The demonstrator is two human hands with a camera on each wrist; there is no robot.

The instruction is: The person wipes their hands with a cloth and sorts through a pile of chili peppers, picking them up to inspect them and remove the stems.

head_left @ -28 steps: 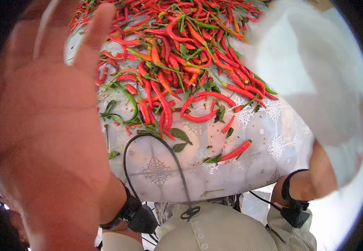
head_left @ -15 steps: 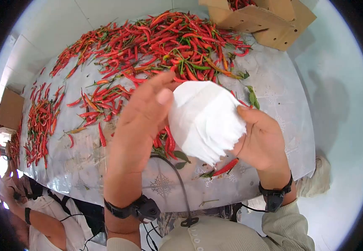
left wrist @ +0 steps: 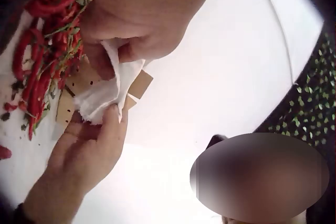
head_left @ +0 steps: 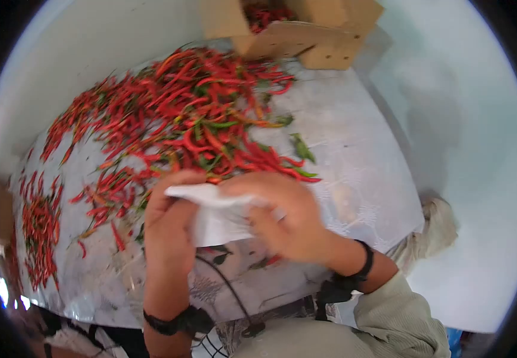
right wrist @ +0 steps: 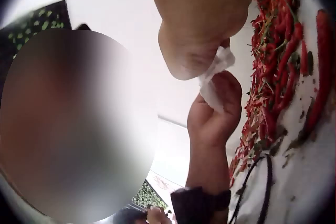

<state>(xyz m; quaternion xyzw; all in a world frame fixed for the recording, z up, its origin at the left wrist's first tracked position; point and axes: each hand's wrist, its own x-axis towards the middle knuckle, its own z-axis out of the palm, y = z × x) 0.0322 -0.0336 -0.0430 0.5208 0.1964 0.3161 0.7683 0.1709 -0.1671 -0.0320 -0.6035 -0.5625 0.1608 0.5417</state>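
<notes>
A white tissue (head_left: 214,224) stretches between my two hands above the table, its upper edge folded over. My left hand (head_left: 172,230) grips one side of it, thumb and fingers bent around the edge. From the other side my right hand (head_left: 288,218) pinches it. The left wrist view shows the tissue (left wrist: 113,92) creased, with a frayed edge. Red chili peppers (head_left: 175,101) with green stems and leaves lie heaped on the table just beyond the hands.
Smaller groups of chilies (head_left: 41,232) lie at the left of the table (head_left: 354,155), which has a pale patterned cover. At the back stands an open cardboard box (head_left: 324,36) with chilies inside. A black cable (head_left: 234,292) loops near the front edge. A cloth (head_left: 431,230) hangs at the right corner.
Both hands, raised close to the head camera earlier, are now lower over the table. The tissue was spread out and is now folded between them. The head view has shifted to the right.
</notes>
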